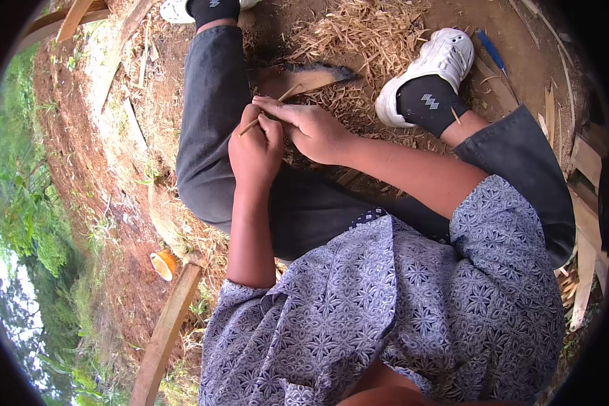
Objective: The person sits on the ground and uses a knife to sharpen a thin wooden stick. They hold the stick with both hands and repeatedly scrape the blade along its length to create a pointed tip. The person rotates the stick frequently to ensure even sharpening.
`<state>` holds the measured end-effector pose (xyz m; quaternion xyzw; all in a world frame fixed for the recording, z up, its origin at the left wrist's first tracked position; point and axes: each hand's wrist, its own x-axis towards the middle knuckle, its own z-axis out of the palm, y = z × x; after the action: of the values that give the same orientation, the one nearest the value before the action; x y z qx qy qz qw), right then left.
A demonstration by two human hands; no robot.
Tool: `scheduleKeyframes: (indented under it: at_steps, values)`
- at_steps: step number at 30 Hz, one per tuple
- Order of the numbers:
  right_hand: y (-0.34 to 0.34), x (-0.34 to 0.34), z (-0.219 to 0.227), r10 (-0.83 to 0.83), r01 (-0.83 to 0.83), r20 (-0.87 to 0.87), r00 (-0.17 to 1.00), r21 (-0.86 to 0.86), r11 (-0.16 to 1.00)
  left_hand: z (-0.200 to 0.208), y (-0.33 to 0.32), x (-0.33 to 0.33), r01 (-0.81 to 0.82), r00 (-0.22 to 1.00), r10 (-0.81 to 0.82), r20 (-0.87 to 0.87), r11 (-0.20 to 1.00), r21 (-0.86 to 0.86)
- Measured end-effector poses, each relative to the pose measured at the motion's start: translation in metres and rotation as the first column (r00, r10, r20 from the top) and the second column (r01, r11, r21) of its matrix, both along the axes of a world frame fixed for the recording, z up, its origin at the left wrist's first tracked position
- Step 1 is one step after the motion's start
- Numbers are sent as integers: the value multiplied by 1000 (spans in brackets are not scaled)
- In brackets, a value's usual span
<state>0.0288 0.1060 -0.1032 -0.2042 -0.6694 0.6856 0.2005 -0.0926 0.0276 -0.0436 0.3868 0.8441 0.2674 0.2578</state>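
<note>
A thin wooden stick (289, 93) runs slantwise through my two hands, which meet in front of my bent left leg. My left hand (256, 145) is closed around its lower part, thumb on top. From the right, my right hand (318, 134) presses its fingers together over the stick's middle, against the left fingers. That middle part is hidden under the fingers. Just beyond the hands lies a broad, flat, tan piece with a dark edge and tip (311, 78); I cannot tell whether it is wood or a blade.
Wood shavings (365, 40) are heaped on the ground beyond my hands. A blue-handled tool (490, 51) lies right of my white shoe (446, 57). At the left are a wooden beam (166, 338) and an orange bowl-like object (162, 264). Split wood pieces (585, 223) lie at the right.
</note>
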Motion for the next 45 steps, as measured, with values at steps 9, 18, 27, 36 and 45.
scheduleKeyframes:
  at_steps: [9, 18, 27, 36, 45]
  values:
    - [6, 6, -33, -48, 23, 178, 983, 137, 990, 2, 2, 3, 46, 998, -47, -43, 999, -19]
    - [19, 9, -36, -67, 10, 334, 940, 171, 985, -4, -3, -1, 80, 990, -85, -110, 996, -42]
    - [23, 9, -28, 22, -105, 635, 772, 93, 990, 1, 0, 2, 71, 993, -76, -91, 996, -56]
    - [4, 7, -17, -115, 34, 375, 920, 216, 976, 2, 0, 3, 97, 988, -103, -111, 994, -58]
    - [-12, 3, -3, -107, 90, 166, 980, 105, 990, -5, 0, -1, 69, 994, -70, -80, 998, -6]
